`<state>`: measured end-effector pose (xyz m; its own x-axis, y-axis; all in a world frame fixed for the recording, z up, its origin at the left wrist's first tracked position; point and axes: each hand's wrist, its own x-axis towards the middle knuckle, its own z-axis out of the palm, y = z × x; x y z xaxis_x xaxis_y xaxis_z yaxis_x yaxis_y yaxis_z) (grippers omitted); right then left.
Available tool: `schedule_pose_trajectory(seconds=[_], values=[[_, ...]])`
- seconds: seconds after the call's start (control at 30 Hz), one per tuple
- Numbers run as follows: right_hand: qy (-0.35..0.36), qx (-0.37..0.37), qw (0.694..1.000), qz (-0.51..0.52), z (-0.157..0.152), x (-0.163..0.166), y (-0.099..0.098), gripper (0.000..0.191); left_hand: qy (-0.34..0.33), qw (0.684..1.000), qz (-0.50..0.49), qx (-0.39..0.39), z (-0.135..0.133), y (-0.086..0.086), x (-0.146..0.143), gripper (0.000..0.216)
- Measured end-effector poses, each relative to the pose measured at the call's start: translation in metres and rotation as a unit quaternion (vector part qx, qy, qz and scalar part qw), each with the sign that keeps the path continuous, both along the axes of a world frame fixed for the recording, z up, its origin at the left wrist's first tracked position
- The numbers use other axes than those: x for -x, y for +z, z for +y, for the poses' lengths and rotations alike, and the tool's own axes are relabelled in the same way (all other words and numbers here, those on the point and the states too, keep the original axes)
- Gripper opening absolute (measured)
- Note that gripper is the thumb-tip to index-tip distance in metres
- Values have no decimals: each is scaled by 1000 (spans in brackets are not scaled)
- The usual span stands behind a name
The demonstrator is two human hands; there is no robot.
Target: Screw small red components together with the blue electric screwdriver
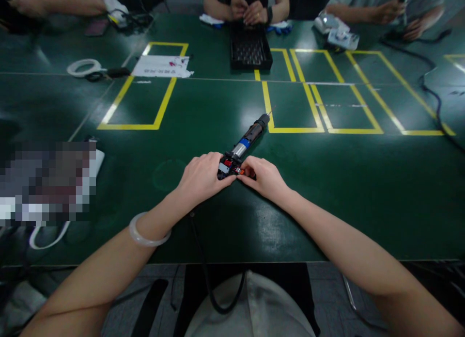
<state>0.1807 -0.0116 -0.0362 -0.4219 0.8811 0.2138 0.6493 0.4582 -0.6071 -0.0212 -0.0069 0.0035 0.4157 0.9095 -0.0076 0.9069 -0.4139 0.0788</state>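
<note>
An electric screwdriver (245, 142) with its inner parts bare lies slantwise on the green table, its thin bit pointing away to the upper right. Along its body show a silver motor section with a blue band, and at the rear end red, white and orange small parts. My left hand (203, 178) is closed around the left side of that rear end. On the opposite side, my right hand (264, 178) pinches with thumb and forefinger beside the orange part; what sits between the fingertips is too small to make out.
Yellow tape outlines (296, 130) mark the table (348, 182). A black tray (250, 51) stands before a co-worker's hands (250, 12). A white paper (162, 66), a white tape roll (84, 67) and a black cable (430, 87) lie farther off. Another cable (203, 264) hangs over the near edge.
</note>
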Motion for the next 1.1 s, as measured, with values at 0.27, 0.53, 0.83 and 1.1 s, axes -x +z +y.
schedule_pose_trajectory(seconds=[0.27, 0.53, 0.83, 1.1], values=[[15, 27, 998, 46, 2, 1, 2, 20, -26, 1000, 0, 7, 0, 2, 3, 50], [-8, 45, 997, 60, 4, 6, 0, 23, -28, 999, 28, 23, 1, 4, 3, 51], [43, 40, 992, 113, 0, 5, 0, 10, -10, 999, 32, 10, 1, 2, 2, 57], [43, 23, 996, 77, -1, 8, 2, 26, 30, 999, 19, -13, 5, -4, -6, 68]])
